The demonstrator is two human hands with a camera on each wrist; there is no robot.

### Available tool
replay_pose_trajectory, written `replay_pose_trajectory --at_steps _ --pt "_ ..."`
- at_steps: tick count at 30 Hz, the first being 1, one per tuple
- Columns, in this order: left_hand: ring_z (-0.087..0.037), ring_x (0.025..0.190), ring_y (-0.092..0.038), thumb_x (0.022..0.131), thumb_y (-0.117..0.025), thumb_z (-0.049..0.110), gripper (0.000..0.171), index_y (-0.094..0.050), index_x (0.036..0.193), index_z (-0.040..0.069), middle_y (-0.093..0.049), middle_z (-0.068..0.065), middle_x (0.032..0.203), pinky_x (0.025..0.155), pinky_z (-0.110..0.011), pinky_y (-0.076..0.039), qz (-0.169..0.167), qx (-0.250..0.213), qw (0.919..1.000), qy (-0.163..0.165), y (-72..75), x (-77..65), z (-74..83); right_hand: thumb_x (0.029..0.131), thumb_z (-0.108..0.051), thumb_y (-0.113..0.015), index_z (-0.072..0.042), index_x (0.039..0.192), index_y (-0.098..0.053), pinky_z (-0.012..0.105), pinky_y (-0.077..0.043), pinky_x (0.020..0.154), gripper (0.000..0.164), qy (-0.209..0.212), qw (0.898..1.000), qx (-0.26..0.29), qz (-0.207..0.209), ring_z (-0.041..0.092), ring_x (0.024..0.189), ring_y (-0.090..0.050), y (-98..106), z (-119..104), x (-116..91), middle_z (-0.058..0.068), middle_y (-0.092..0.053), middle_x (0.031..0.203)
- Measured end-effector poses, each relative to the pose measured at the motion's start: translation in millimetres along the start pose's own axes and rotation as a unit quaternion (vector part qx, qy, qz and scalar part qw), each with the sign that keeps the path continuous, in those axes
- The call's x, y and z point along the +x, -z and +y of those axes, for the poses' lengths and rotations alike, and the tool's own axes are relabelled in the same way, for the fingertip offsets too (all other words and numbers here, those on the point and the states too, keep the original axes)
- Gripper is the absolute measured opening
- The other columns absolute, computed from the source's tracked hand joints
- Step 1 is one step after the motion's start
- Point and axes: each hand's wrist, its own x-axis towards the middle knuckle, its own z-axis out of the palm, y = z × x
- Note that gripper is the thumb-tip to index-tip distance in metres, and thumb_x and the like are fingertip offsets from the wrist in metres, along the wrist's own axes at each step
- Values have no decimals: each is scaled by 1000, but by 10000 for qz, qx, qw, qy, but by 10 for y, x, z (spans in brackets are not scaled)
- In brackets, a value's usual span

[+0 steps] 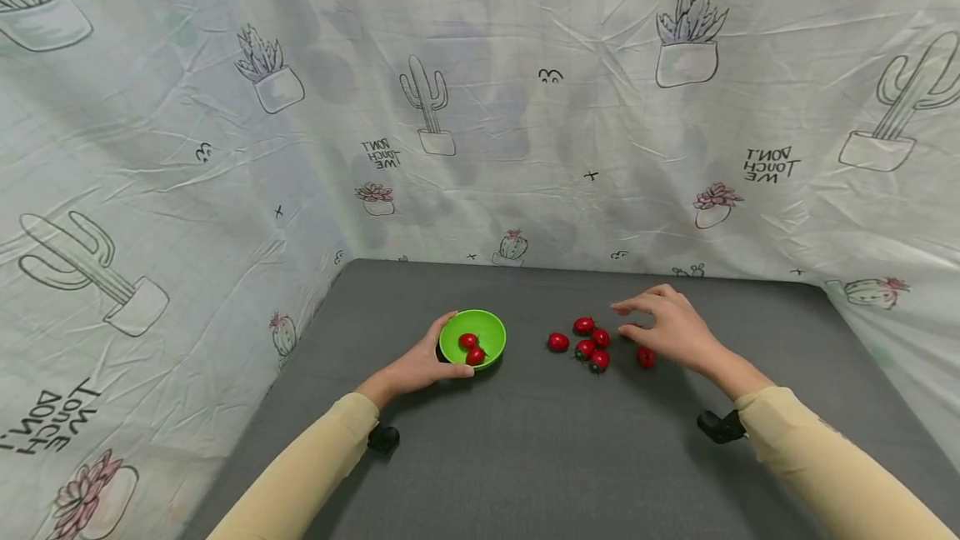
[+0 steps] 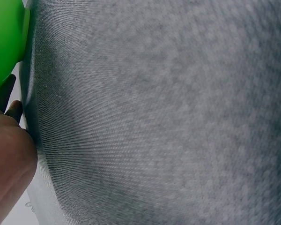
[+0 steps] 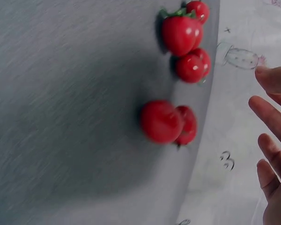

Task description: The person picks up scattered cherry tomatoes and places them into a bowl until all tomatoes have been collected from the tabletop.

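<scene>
My left hand (image 1: 420, 365) grips a small green bowl (image 1: 493, 332) by its left side, thumb along the near rim and fingers round the back. Two red cherry tomatoes (image 1: 476, 356) lie inside the bowl. In the left wrist view, the bowl's green side (image 2: 4, 42) shows at the upper left, beside part of the hand. My right hand (image 1: 671, 330) hovers over the table with thumb and fingers apart and nothing between them. Just below it sits a single tomato (image 1: 646, 357). Left of that hand, several more tomatoes (image 1: 599, 361) lie loosely grouped, some with green stems.
A dark grey cloth covers the table (image 1: 525, 457). Behind and at the left hangs a pale curtain (image 1: 510, 123) printed with potted cacti. Black straps with dark devices (image 1: 722, 427) sit at both wrists, below the sleeves.
</scene>
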Motion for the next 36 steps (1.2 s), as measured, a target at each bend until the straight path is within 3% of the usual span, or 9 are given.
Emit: replay_pose_trajectory --at_steps 18,27,36 --pt "-27 144 -35 84 -86 42 109 -14 164 25 -30 -11 161 114 -54 -31 38 5 10000 -5 -23 -10 15 91 -22 -80 -9 122 -75 65 -36 94 34 -216 9993 -314 -61 37 114 -51 54 235 -382 7 -72 111" --pt "-26 144 -35 84 -86 41 109 -13 164 26 -30 -10 161 115 -54 -30 57 64 10000 -35 -31 -14 -19 88 -24 -83 -10 120 -76 64 -39 90 36 -166 9990 -421 17 36 112 -53 5 273 -463 4 -73 109" --pt "-27 143 -35 82 -87 42 112 -13 164 24 -31 -11 160 115 -53 -29 50 36 10000 -77 -33 -18 -15 88 -30 -83 -10 120 -76 65 -38 92 38 -417 9984 -381 47 38 115 -53 -51 285 -532 6 -74 110"
